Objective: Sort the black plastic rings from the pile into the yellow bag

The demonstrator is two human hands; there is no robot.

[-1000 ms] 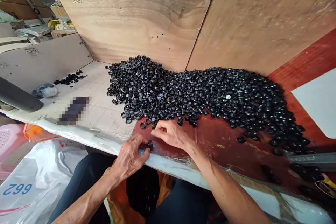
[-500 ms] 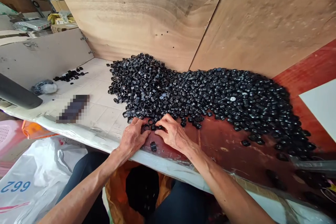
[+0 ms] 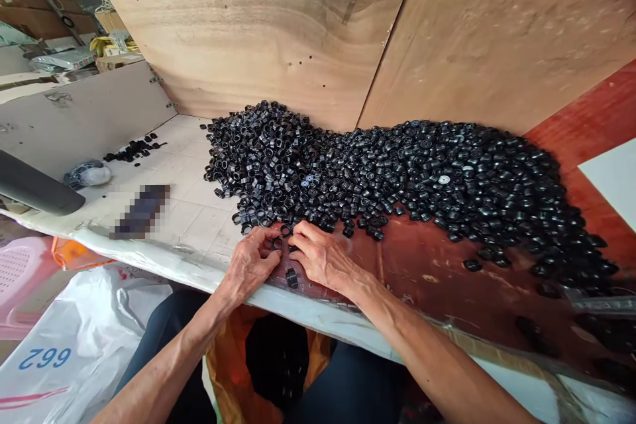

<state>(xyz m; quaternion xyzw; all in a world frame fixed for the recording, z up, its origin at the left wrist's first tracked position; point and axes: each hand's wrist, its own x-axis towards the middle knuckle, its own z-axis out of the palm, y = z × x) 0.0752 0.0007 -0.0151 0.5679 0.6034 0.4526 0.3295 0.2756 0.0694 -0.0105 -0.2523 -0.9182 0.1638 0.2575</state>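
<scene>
From my remote seat, the biggest things in view are two plywood boards and, leaning up along the back of the bench. They look placed to keep the load from sliding off the far side. The bench top is white tile on the left and a reddish-brown board on the right, and a white plastic sack sits on the floor below.

Across the join sprawls a wide heap of black plastic rings, thinning toward the person's side, where open board is left for working. The heap's near edge lies just beyond the hands, and the bench's front edge runs close under the wrists, so there's little room that way. The right side has more open board, dotted with a few strays.

My left hand is relaxed and slightly curled at the heap's near edge, and my right hand lies spread on the board just beside it. Neither is clenched, but I can't tell whether either fingertip pinches a ring. A lone ring stands apart between them, close to the front edge.
</scene>
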